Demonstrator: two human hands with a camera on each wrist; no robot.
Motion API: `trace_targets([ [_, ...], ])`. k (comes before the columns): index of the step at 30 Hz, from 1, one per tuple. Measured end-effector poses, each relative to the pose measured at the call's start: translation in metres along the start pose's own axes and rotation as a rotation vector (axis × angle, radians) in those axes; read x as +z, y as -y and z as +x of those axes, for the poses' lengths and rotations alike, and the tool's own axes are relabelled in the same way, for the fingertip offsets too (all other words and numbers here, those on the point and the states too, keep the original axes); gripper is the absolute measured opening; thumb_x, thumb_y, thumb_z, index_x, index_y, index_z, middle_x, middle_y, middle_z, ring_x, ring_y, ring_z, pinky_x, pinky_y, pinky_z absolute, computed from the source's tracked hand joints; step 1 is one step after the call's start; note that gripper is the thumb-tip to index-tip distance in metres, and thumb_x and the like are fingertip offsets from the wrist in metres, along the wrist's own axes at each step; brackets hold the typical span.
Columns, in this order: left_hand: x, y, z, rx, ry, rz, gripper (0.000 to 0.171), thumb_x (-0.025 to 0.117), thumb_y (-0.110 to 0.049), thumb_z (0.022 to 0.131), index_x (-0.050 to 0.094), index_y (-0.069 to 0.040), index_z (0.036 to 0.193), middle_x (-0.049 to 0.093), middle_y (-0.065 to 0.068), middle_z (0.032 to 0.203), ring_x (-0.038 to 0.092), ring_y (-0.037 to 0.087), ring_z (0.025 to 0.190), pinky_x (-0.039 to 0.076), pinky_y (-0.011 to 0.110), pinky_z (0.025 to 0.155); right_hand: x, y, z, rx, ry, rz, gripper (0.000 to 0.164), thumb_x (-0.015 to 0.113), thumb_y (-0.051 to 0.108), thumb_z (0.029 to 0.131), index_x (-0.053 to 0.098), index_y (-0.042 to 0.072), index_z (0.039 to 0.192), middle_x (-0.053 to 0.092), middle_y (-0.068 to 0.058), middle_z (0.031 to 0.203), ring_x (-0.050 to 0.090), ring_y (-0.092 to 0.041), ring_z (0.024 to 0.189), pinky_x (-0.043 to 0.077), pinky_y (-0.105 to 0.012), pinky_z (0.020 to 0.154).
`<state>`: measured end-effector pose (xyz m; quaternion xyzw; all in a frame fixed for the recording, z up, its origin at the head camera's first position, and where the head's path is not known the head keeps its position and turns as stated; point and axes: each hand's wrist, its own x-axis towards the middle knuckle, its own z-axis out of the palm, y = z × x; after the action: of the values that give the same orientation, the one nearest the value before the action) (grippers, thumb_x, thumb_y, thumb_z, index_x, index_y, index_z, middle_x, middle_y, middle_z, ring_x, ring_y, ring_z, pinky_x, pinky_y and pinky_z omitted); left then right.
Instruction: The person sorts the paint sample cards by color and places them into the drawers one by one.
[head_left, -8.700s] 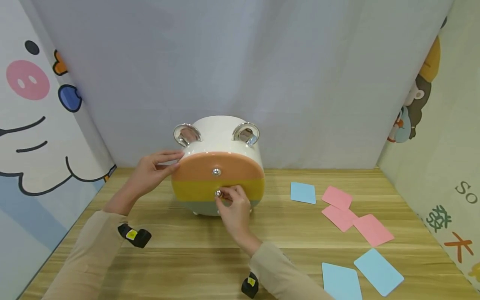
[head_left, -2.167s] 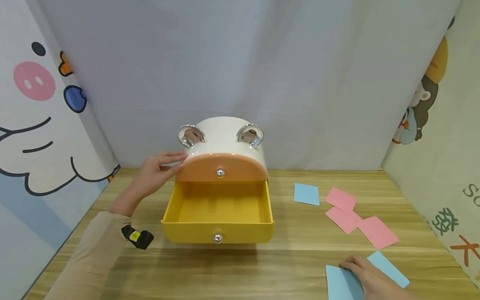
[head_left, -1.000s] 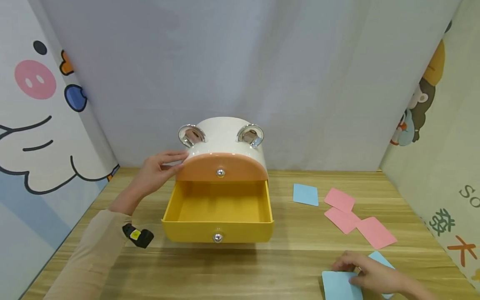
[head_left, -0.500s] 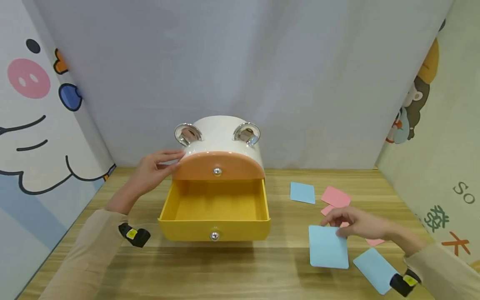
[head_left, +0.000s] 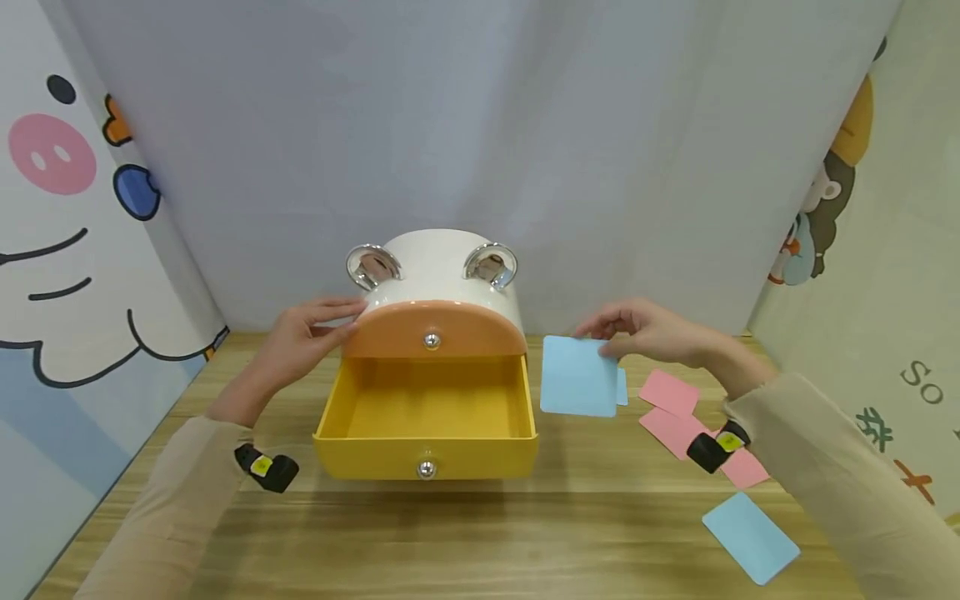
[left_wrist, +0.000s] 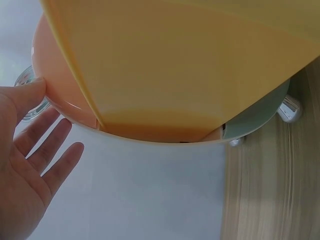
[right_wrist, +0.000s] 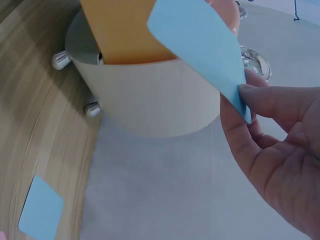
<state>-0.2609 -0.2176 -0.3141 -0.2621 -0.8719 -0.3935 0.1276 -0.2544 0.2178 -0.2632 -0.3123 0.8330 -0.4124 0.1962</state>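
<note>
A blue card (head_left: pixel 579 377) hangs in the air right of the drawer, pinched at its edge between the thumb and fingers of my right hand (head_left: pixel 651 335). Out toward me stands the yellow drawer (head_left: pixel 426 460), pulled from a small white cabinet (head_left: pixel 442 262) with silver ears and an orange top drawer (head_left: pixel 397 333). Nothing lies inside the yellow drawer. Fairly straight fingers of my left hand (head_left: pixel 303 340) rest on the cabinet's left side; in the left wrist view the thumb (left_wrist: pixel 32 95) touches the orange front's edge.
Behind the held card, a second blue card (head_left: pixel 622 387) lies on the wooden table (head_left: pixel 360 542). Three pink cards (head_left: pixel 670 392) overlap farther right, partly under my right wrist. Another blue card (head_left: pixel 752 537) lies near the front right. A grey curtain (head_left: pixel 600 167) hangs behind.
The yellow drawer was shut at first and now stands pulled out. My right hand left its knob, picked up a blue card at front right and carried it up and left. My left hand stayed.
</note>
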Motion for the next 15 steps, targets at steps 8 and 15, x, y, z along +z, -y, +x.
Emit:
trace_targets([
  [8,0.001,-0.001,0.001,0.011,-0.012,-0.020,0.032,0.058,-0.008,0.088,0.059,0.001,0.119,0.054,0.016,0.125,0.052,0.031,0.110,0.052,0.033,0.079,0.020,0.032,0.032,-0.020,-0.036,-0.028,0.033,0.054,-0.004,0.085,0.060,0.002,0.117,0.062,-0.010,0.104,0.054,-0.025,0.094,0.051,-0.032,0.077],
  [15,0.001,-0.005,0.001,-0.002,-0.007,-0.026,0.032,0.058,-0.009,0.089,0.059,0.001,0.119,0.053,0.016,0.125,0.052,0.031,0.111,0.052,0.035,0.080,0.047,0.044,0.054,-0.025,-0.009,0.024,0.033,0.051,-0.006,0.086,0.061,0.004,0.116,0.060,-0.007,0.112,0.052,-0.024,0.097,0.052,-0.032,0.079],
])
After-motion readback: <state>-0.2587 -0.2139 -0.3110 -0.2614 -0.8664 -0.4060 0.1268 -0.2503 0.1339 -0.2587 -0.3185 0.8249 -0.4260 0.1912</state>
